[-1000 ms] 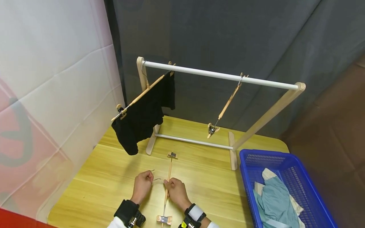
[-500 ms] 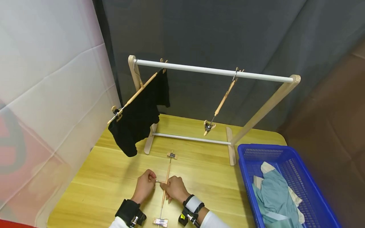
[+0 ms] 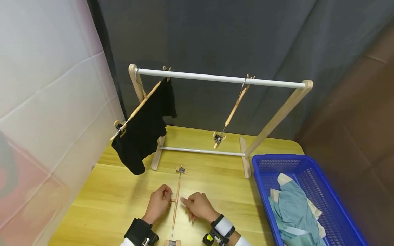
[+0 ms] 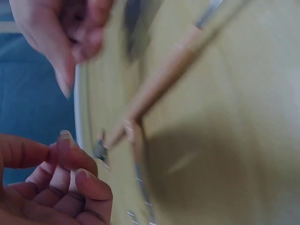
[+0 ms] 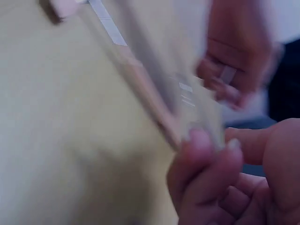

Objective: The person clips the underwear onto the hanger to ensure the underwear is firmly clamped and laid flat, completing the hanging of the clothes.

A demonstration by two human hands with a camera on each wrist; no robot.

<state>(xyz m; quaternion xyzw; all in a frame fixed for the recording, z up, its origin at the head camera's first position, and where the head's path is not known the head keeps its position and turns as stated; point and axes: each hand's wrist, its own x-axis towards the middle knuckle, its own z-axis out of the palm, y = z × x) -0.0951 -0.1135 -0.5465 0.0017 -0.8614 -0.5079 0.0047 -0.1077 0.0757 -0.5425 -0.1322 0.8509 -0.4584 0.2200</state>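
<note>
A wooden clip hanger (image 3: 177, 189) lies lengthwise on the table between the two hands, with a clip (image 3: 181, 170) at its far end and another at its near end. My left hand (image 3: 159, 205) is just left of the bar's middle, over the hook side. In the left wrist view its fingers (image 4: 93, 187) are loosely curled with nothing seen in them, and the metal hook (image 4: 140, 187) runs past them. To the right of the bar, my right hand (image 3: 200, 207) is apart from it, fingers loosely bent and holding nothing.
Behind the hands stands a rack with a white rail (image 3: 215, 78). Black shorts (image 3: 144, 126) are clipped to a hanger at its left, and a bare clip hanger (image 3: 234, 111) hangs farther right. A blue basket (image 3: 258, 184) with folded pale cloth (image 3: 293, 208) stands at the right.
The right hand has let go of the hanger and drawn away rightward. The hook, seen between the hands a second ago, is now hidden behind the left hand. The head view has shifted slightly.
</note>
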